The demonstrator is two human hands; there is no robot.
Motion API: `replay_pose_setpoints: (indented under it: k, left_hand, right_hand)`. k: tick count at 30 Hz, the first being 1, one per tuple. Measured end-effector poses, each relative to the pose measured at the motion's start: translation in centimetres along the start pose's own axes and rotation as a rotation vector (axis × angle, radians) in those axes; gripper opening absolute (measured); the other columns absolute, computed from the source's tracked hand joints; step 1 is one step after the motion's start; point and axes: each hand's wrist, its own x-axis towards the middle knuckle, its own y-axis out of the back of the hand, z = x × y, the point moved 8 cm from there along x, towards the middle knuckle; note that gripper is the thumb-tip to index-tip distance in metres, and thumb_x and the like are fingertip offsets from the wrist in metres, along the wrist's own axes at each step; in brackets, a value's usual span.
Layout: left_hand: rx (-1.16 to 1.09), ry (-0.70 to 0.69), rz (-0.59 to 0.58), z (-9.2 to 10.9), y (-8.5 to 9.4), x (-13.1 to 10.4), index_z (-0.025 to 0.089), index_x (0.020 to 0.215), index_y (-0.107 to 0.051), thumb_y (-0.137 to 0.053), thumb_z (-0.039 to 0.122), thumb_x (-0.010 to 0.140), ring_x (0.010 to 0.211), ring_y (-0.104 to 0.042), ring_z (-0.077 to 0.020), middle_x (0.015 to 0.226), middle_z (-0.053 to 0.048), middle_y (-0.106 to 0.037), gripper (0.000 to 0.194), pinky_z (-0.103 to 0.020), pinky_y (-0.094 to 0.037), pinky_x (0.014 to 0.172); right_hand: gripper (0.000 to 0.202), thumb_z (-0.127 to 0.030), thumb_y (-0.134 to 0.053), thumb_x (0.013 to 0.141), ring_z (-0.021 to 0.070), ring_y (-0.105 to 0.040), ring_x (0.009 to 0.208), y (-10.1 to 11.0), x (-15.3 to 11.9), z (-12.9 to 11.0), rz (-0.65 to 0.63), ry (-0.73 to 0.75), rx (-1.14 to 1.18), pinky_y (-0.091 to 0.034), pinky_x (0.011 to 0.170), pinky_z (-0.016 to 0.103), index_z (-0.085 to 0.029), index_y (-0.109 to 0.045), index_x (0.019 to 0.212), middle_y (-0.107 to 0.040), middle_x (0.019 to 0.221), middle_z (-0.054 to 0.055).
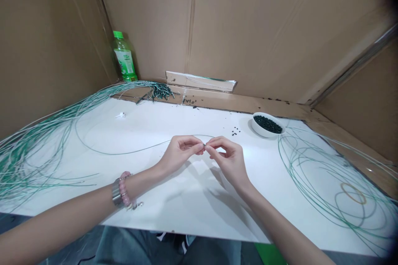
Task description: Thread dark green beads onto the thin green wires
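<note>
Both hands, left (182,149) and right (229,156), pinch nearly closed on a tiny dark piece (204,145) between fingertips.

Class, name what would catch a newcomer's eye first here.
The left hand and right hand meet fingertip to fingertip above the white tabletop. A bright green-capped bottle stands in the far left corner, and a white bowl of dark pieces sits right of the hands.

A workshop-like bench, shown by its cardboard walls (242,29), bundled wires (40,149) and small black pieces (268,124).
</note>
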Motion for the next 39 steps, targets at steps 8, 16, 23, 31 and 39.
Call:
replay_pose_setpoints:
  k: [8, 16, 23, 31, 39]
  left_hand:
    - [0.024, -0.016, 0.027, -0.1, 0.2, 0.0, 0.013, 0.069, -0.067, -0.067, 0.029, 0.074, 0.067, -0.061, -0.0128, 0.067, -0.003, -0.066, 0.016, -0.023, -0.049, 0.067]
    - [0.017, -0.021, 0.024, 0.1, 0.2, -0.1, 0.014, 0.069, -0.067, -0.067, 0.029, 0.074, 0.064, -0.06, -0.012, 0.065, -0.002, -0.064, 0.017, -0.022, -0.049, 0.064]
    - [0.034, -0.034, 0.025, 0.2, 0.3, 0.0, 0.014, 0.068, -0.068, -0.068, 0.031, 0.073, 0.063, -0.06, -0.0126, 0.065, -0.003, -0.065, 0.018, -0.023, -0.049, 0.063]
    - [0.03, -0.046, 0.009, 0.0, 0.2, -0.1, 0.015, 0.069, -0.068, -0.067, 0.029, 0.074, 0.064, -0.06, -0.0122, 0.066, -0.003, -0.065, 0.015, -0.022, -0.049, 0.064]
    - [0.181, -0.097, -0.046, 0.2, -0.1, -0.2, 0.014, 0.071, -0.069, -0.066, 0.026, 0.074, 0.068, -0.061, -0.0143, 0.072, -0.004, -0.068, 0.013, -0.024, -0.05, 0.068]
  right_hand:
    - [0.015, -0.031, -0.063, 0.077, 0.014, -0.058, 0.064, -0.3, -0.1, 0.2, -0.002, -0.001, 0.023, -0.053, 0.052, 0.025, -0.016, -0.063, 0.073, -0.062, 0.073, 0.003]
    - [0.012, -0.028, -0.06, 0.079, 0.014, -0.059, 0.069, 0.1, -0.2, -0.3, 0.019, 0.042, -0.052, -0.055, 0.06, 0.026, -0.017, -0.062, 0.074, -0.063, 0.073, 0.003]
    - [0.007, -0.018, -0.057, 0.074, 0.0127, -0.058, 0.063, 0.2, -0.5, -1.6, 0.03, 0.138, -0.255, -0.052, 0.057, 0.023, -0.018, -0.061, 0.069, -0.063, 0.069, 0.002]
    - [0.006, -0.015, -0.056, 0.072, 0.0115, -0.057, 0.06, 0.2, -0.4, -1.7, 0.032, 0.153, -0.272, -0.052, 0.055, 0.022, -0.017, -0.059, 0.067, -0.061, 0.066, 0.001]
    - [0.009, -0.014, -0.054, 0.075, 0.012, -0.055, 0.061, -0.3, -0.8, -2.7, -0.007, 0.316, -0.409, -0.051, 0.057, 0.024, -0.019, -0.057, 0.067, -0.061, 0.067, 0.001]
